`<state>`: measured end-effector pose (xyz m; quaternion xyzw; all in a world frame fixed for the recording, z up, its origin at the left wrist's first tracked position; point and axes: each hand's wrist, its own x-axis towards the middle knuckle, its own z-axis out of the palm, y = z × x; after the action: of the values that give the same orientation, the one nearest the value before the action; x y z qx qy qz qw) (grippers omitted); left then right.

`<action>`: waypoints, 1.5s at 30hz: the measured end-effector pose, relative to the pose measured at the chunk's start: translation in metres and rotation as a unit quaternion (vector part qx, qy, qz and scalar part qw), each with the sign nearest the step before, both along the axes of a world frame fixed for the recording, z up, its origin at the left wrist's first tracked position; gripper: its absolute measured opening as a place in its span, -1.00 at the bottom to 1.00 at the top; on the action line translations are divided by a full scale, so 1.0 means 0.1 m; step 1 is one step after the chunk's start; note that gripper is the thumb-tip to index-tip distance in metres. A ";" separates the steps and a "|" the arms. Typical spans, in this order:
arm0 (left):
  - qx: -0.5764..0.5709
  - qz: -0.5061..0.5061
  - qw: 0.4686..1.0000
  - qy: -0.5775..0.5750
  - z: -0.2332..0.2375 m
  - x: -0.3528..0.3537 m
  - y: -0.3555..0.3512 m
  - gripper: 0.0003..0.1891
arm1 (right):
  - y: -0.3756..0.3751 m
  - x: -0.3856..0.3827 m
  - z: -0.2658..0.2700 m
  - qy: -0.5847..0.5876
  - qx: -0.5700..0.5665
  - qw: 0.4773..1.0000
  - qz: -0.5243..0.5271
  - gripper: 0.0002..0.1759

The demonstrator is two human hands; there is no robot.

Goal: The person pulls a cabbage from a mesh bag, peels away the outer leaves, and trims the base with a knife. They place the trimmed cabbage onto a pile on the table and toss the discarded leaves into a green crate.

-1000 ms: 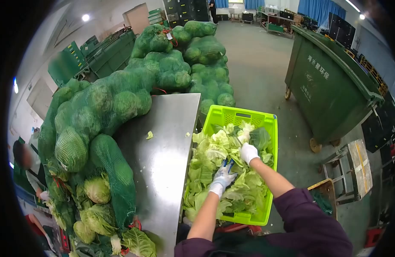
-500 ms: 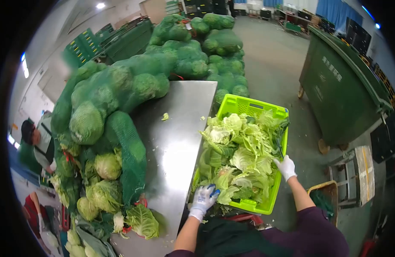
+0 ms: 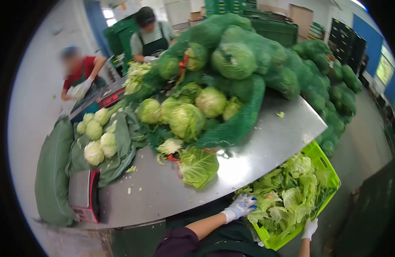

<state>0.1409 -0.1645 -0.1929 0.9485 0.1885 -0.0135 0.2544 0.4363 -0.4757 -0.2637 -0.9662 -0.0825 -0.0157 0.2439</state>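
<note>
A bright green crate [image 3: 332, 169], heaped with loose cabbage leaves [image 3: 287, 192], stands at the lower right against the metal table [image 3: 266, 150]. My left hand [image 3: 241, 205], in a white glove with blue fingertips, rests at the crate's near left edge, touching the leaves; what it grips, if anything, is hidden. Also gloved in white, my right hand [image 3: 309, 228] is closed on the crate's right rim. On the table lies a single leafy cabbage [image 3: 198, 166], beside an open green net bag [image 3: 244, 124] with several cabbages.
Full net bags of cabbages [image 3: 236, 55] are piled at the back. A scale [image 3: 84, 195] and a green sack [image 3: 56, 171] stand at the left, near several trimmed cabbages [image 3: 94, 129]. Two people [image 3: 152, 36] [image 3: 84, 73] work beyond the table.
The view has swung left, so the table's left part, the scale and both co-workers now show more fully. The crate and my hands appear lower and farther right. Both hands remain at the crate.
</note>
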 end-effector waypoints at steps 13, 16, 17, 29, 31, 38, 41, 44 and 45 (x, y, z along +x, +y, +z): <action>0.145 0.363 0.830 -0.398 1.65 -1.52 2.38 -0.62 | 3.44 -2.37 1.37 0.334 0.275 0.820 0.376 -0.58; 0.175 0.366 0.858 -0.314 1.70 -1.66 3.00 -0.58 | 3.92 -2.87 1.39 0.464 0.286 0.772 0.327 -0.70; 0.154 0.362 0.874 -0.285 1.72 -1.65 3.14 -0.55 | 4.00 -2.90 1.25 0.463 0.299 0.769 0.324 -0.73; 0.310 0.222 0.898 -0.222 1.27 -1.18 2.15 -0.51 | 1.66 -0.48 2.12 -0.055 0.036 0.993 0.102 -0.55; 0.363 0.130 0.913 -0.136 1.15 -1.05 1.60 -0.52 | 1.81 -0.60 2.13 0.007 0.127 0.974 0.189 -0.56; 0.183 0.237 0.882 -0.363 1.82 -1.15 1.50 -0.61 | 3.38 -1.89 1.70 0.227 0.307 0.827 0.413 -0.43; -0.086 0.288 0.881 -0.365 1.40 -1.07 1.70 -0.59 | 3.63 -2.16 2.07 0.425 0.217 0.787 0.392 -0.20; -0.285 0.309 0.831 -0.365 0.93 -1.14 1.71 -0.59 | 3.65 -2.21 1.73 0.274 0.275 0.795 0.466 -0.09; -0.281 0.336 0.814 -0.383 0.95 -1.17 1.66 -0.59 | 3.65 -2.26 1.73 0.250 0.289 0.792 0.476 -0.08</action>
<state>0.0238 0.0014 -0.0983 0.6420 0.3708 0.3843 0.5501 0.2105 -0.1112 -0.0910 -0.6599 -0.4596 0.3211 0.5002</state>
